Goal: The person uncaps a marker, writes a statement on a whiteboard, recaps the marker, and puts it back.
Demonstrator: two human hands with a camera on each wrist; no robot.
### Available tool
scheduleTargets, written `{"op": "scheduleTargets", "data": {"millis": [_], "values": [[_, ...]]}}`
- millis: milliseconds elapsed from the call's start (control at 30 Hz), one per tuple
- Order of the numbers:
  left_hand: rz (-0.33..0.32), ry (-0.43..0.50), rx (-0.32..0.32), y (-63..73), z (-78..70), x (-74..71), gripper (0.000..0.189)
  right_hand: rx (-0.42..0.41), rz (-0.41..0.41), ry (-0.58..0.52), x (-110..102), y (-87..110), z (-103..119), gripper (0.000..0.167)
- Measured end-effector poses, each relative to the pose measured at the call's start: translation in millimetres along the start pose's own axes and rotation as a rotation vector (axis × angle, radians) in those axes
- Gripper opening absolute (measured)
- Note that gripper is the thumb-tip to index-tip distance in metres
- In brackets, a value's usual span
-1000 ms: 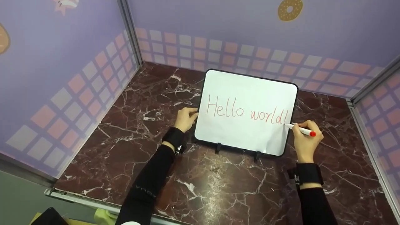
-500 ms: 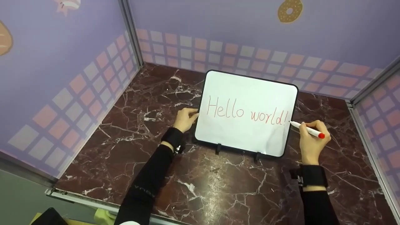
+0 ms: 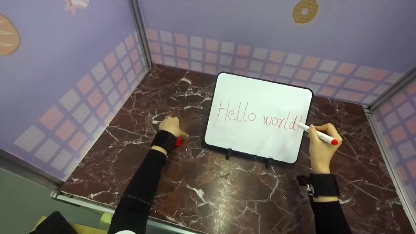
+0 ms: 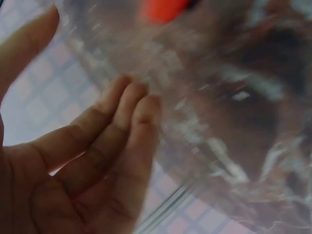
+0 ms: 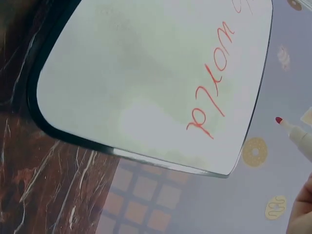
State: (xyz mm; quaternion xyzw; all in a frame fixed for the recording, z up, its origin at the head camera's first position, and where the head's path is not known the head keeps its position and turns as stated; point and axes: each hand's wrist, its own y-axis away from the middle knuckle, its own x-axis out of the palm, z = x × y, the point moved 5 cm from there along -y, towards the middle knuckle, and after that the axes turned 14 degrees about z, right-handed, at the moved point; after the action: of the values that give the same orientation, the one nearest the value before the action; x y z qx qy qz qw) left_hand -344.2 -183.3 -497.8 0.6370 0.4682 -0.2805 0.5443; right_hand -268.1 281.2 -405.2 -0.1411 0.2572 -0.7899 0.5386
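Note:
My right hand (image 3: 323, 149) pinches a white marker (image 3: 320, 136) with a red end; its red tip (image 5: 279, 120) is uncapped in the right wrist view. The marker overlaps the right side of a black-framed whiteboard (image 3: 256, 139) in the head view. "Hello world!" stands on the board in red, with the exclamation mark partly behind the marker. Away from the board's left edge, my left hand (image 3: 170, 126) is low over the tabletop, fingers loosely bent and holding nothing (image 4: 92, 146). A small red object (image 3: 178, 142), perhaps a cap, lies beside its thumb, blurred in the left wrist view.
Two black feet (image 3: 228, 153) hold the board up, tilted, on a dark red marbled tabletop (image 3: 208, 195). Purple panels with pink and white squares (image 3: 211, 57) enclose the back and sides. A metal rail (image 3: 84, 203) runs along the front edge.
My left hand has let go of the board's left edge and moved left and toward me, to the red object. My right hand moved slightly right off the exclamation mark, then slightly back left.

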Motion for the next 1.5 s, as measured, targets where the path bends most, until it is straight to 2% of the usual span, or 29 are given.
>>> {"op": "scheduleTargets", "data": {"millis": [100, 133, 200, 267, 333, 433, 533, 633, 733, 833, 933, 1067, 1233, 1400, 1500], "values": [[0.061, -0.034, -0.022, -2.2, 0.5, 12.5, 0.055, 0.011, 0.018, -0.016, 3.8, 1.3, 0.3, 0.018], [0.061, -0.043, -0.022, -2.8, -0.5, 14.3, 0.052, 0.017, 0.025, -0.016, 5.2, 1.4, 0.4, 0.018], [0.021, -0.044, -0.018, -3.6, -3.5, 13.4, 0.045, 0.028, 0.036, -0.019, 7.8, 1.5, 1.3, 0.017], [-0.058, -0.046, 0.009, -2.0, -9.3, 7.9, 0.038, 0.037, 0.047, -0.023, 10.5, 1.5, 2.7, 0.016], [-0.182, -0.031, 0.071, 2.3, -18.0, -0.8, 0.031, 0.047, 0.060, -0.073, 14.0, 1.4, 4.1, 0.015], [-0.357, 0.025, 0.211, 14.0, -36.7, -13.7, 0.027, 0.055, 0.085, -0.167, 20.5, 0.9, 5.6, 0.014], [-0.457, 0.083, 0.363, 28.6, -60.4, -23.2, 0.025, 0.059, 0.105, -0.243, 29.0, -0.4, 3.6, 0.015], [-0.469, 0.140, 0.479, 43.2, -84.4, -28.4, 0.022, 0.057, 0.140, -0.267, 41.8, -0.2, 3.6, 0.016], [-0.444, 0.184, 0.577, 56.3, -106.8, -29.4, 0.017, 0.056, 0.203, -0.241, 59.5, 2.7, 10.1, 0.015], [-0.418, 0.210, 0.656, 66.4, -126.0, -27.1, 0.014, 0.043, 0.286, -0.179, 78.5, 7.5, 20.5, 0.015], [-0.405, 0.211, 0.707, 72.4, -140.3, -23.3, 0.013, 0.016, 0.356, -0.142, 94.0, 12.4, 28.3, 0.014], [-0.402, 0.181, 0.737, 76.2, -152.7, -19.4, 0.015, 0.012, 0.420, -0.138, 107.3, 19.2, 30.2, 0.014], [-0.413, 0.161, 0.783, 84.3, -162.4, -16.9, 0.014, 0.083, 0.458, -0.199, 117.9, 27.8, 18.5, 0.013], [-0.413, 0.148, 0.895, 95.6, -173.0, -14.2, 0.013, 0.080, 0.499, -0.247, 124.6, 32.5, 12.7, 0.014], [-0.445, 0.102, 0.949, 102.2, -177.1, -13.0, 0.014, 0.079, 0.524, -0.294, 126.9, 32.9, 12.9, 0.017]]}}
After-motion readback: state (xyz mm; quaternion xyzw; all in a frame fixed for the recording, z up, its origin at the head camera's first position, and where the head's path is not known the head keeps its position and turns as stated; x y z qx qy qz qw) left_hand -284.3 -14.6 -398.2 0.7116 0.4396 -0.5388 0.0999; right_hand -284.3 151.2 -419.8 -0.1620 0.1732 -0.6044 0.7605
